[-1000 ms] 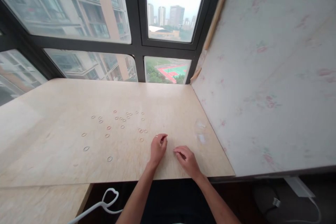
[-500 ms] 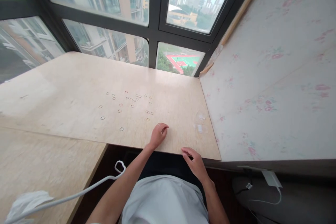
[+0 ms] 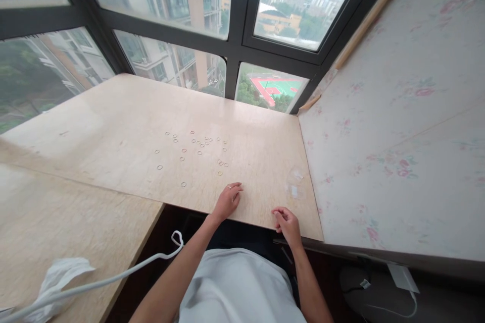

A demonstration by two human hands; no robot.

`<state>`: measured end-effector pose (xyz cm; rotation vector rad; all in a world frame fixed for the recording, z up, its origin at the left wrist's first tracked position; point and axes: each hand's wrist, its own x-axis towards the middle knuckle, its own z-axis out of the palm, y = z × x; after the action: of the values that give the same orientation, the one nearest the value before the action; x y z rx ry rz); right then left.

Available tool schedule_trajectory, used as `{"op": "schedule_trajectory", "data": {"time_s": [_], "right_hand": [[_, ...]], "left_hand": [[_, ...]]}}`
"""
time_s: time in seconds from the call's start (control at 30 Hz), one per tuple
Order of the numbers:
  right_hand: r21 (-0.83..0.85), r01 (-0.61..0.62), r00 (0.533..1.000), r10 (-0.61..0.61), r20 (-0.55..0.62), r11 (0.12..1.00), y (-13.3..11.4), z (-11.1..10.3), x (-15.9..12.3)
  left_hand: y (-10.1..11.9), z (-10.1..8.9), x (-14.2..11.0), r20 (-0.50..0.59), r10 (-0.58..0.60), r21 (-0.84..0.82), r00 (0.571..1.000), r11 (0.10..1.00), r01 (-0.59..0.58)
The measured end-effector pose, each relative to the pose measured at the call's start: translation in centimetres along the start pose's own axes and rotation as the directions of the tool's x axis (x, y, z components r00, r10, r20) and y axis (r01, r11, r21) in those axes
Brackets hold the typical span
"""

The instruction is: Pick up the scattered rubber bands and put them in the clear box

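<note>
Spacing is wide between left hand [image 3: 228,199], loosely curled over the tabletop [image 3: 261,156], and right hand [image 3: 287,222], half-closed at its near edge; cannot tell whether either grips anything small. Rings [image 3: 202,145], thin and some reddish, lie scattered on the tabletop beyond and to the left of left hand, a yellow ring [image 3: 220,173] nearest it; judged light, probably flexible and easily nudged along the smooth surface, so best pinched at the rim. Clear plastic [image 3: 294,190], poorly resolved, lies farther right on the tabletop, near the floral wall [image 3: 379,171].
</note>
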<state>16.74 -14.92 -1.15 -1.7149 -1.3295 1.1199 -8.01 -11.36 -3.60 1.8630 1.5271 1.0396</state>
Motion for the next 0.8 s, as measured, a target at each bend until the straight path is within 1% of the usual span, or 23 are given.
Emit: {"op": "schedule_trajectory", "data": {"time_s": [0.1, 0.17, 0.27, 0.37, 0.47, 0.53, 0.6, 0.67, 0.73, 0.8], "right_hand": [[0.036, -0.031, 1.0, 0.031, -0.004, 0.999, -0.5, 0.2, 1.6], [0.046, -0.037, 0.999, 0.037, 0.003, 0.998, -0.9, 0.5, 2.5], [0.05, -0.034, 0.999, 0.033, 0.017, 0.998, -1.2, 0.8, 3.3], [0.05, -0.021, 1.0, 0.021, 0.011, 0.999, -1.2, 1.0, 3.4], [0.04, -0.007, 1.0, 0.007, -0.006, 0.999, -0.9, 1.1, 3.2], [0.026, 0.0, 1.0, 0.001, -0.021, 1.0, -0.7, 1.2, 3.0], [0.006, 0.005, 0.999, -0.005, -0.038, 1.0, -0.4, 1.3, 3.0], [-0.018, 0.016, 0.998, -0.017, -0.056, 1.0, -0.1, 1.5, 2.9], [-0.045, 0.038, 0.996, -0.042, -0.078, 0.998, 0.1, 1.6, 3.0], [-0.071, 0.069, 0.992, -0.076, -0.103, 0.995, 0.4, 1.6, 3.0]], "left_hand": [[-0.9, -1.1, 2.1, -0.139, -0.094, 0.067, 0.986, 0.992, 0.104], [-1.7, -2.3, 4.0, -0.214, -0.136, 0.195, 0.967, 0.964, 0.179], [-3.0, -4.5, 6.8, -0.254, -0.19, 0.373, 0.949, 0.886, 0.277], [-4.2, -6.3, 8.6, -0.246, -0.236, 0.431, 0.94, 0.842, 0.324], [-5.0, -7.7, 9.1, -0.247, -0.275, 0.474, 0.929, 0.802, 0.363], [-5.4, -8.6, 9.0, -0.276, -0.302, 0.495, 0.913, 0.769, 0.404], [-5.4, -9.3, 8.7, -0.316, -0.324, 0.506, 0.892, 0.737, 0.448], [-5.1, -9.7, 8.4, -0.343, -0.325, 0.505, 0.881, 0.727, 0.465], [-4.6, -9.6, 8.1, -0.337, -0.299, 0.492, 0.893, 0.753, 0.438], [-4.0, -9.0, 7.7, -0.299, -0.265, 0.479, 0.917, 0.79, 0.384]]}}
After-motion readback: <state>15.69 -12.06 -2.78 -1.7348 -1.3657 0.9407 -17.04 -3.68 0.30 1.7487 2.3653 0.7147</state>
